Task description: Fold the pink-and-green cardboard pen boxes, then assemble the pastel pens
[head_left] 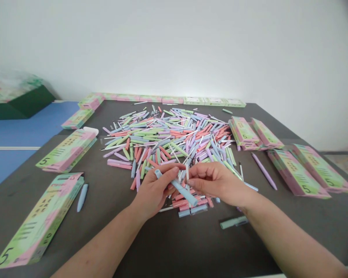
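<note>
My left hand [160, 186] is closed around a light blue pen barrel [183, 192], which slants down to the right with its hollow end toward me. Close beside it, my right hand [213, 180] pinches a thin white pen refill [187, 175] between thumb and fingers, held nearly upright. The refill crosses close to the barrel; whether they touch I cannot tell. Behind and under both hands spreads a big heap of loose pen parts [162, 135] in pink-red, green, purple and blue, with white refills among them. Several pink and blue pen pieces [193, 209] lie just below my hands.
Printed pastel cartons [68, 148] stand along the left side, more cartons [298, 173] on the right, and a row [174, 99] along the back edge. A purple barrel [263, 171], a blue piece [82, 197] and a green pen part [233, 222] lie apart. A dark green box [29, 102] sits far left.
</note>
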`<state>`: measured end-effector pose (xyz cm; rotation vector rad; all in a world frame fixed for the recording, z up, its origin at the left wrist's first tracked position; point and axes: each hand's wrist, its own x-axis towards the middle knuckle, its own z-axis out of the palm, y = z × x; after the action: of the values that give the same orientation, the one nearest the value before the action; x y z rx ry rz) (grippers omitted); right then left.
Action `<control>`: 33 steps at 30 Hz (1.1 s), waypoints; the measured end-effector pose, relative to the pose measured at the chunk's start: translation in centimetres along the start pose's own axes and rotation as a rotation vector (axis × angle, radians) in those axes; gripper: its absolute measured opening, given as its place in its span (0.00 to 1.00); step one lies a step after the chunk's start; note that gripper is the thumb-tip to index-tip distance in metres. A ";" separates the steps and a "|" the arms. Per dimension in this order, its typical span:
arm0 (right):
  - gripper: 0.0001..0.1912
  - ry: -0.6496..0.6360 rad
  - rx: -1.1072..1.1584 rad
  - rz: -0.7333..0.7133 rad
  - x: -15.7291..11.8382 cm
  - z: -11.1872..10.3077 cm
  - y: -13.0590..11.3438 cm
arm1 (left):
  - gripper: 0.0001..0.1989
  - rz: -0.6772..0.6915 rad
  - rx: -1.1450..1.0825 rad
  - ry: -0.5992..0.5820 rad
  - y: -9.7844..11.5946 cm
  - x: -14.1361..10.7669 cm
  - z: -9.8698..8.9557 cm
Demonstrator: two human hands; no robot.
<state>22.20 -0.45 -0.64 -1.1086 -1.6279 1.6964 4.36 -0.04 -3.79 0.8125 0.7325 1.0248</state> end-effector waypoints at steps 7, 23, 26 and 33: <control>0.12 -0.015 0.007 0.003 0.4 0.8 0.4 | 0.09 -0.048 0.064 -0.102 -0.1 -0.2 -0.1; 0.09 -0.043 0.294 -0.076 -0.8 1.6 3.5 | 0.07 0.176 -0.137 0.091 1.6 0.4 -0.4; 0.08 -0.103 0.289 -0.057 -1.3 1.9 3.4 | 0.08 0.209 -0.133 0.087 1.8 0.3 -0.3; 0.08 -0.133 0.255 -0.044 -1.8 2.2 3.0 | 0.08 0.215 -0.141 0.097 1.9 0.2 -0.1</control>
<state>21.79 -3.48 -3.37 -0.8468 -1.4500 1.9207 3.56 0.72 -2.24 0.7331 0.6563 1.3017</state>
